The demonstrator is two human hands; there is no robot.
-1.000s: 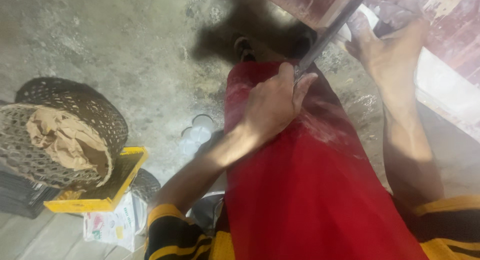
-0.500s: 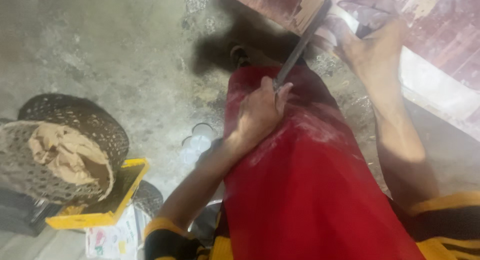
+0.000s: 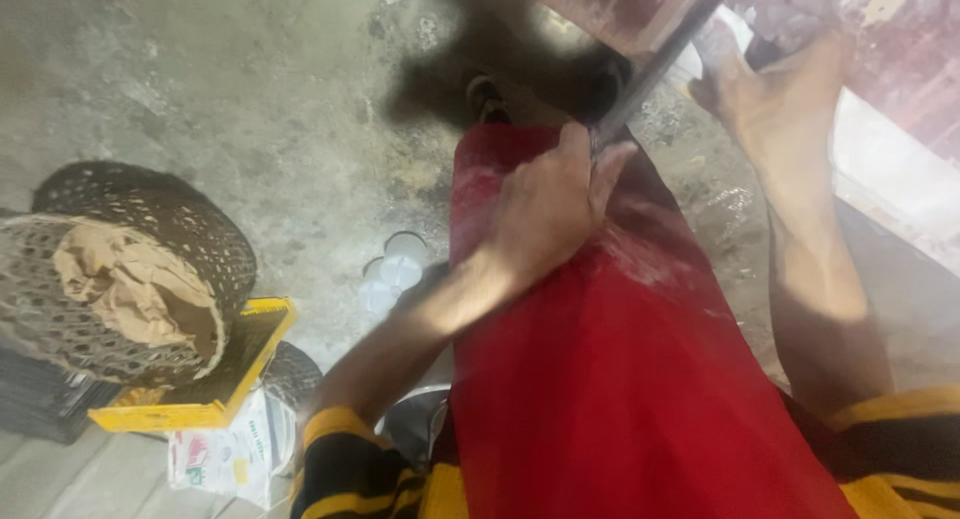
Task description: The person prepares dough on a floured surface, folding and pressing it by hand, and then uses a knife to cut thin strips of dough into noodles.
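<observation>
We record a red cloth (image 3: 620, 379) draped over our lap, filling the lower middle of the view. To the left on the concrete floor (image 3: 250, 109) lies a woven basket (image 3: 130, 269) on its side, crumpled brown paper (image 3: 120, 284) inside, with a yellow tray (image 3: 215, 379) just below it. Our left hand (image 3: 550, 204) is clenched around the lower end of a long dark blade (image 3: 665, 54), at the cloth's top edge. Our right hand (image 3: 775, 104) reaches toward the blade's upper part; whether it grips it, we cannot tell, the frame being blurred. Small white cups (image 3: 395, 274) stand beside the cloth.
</observation>
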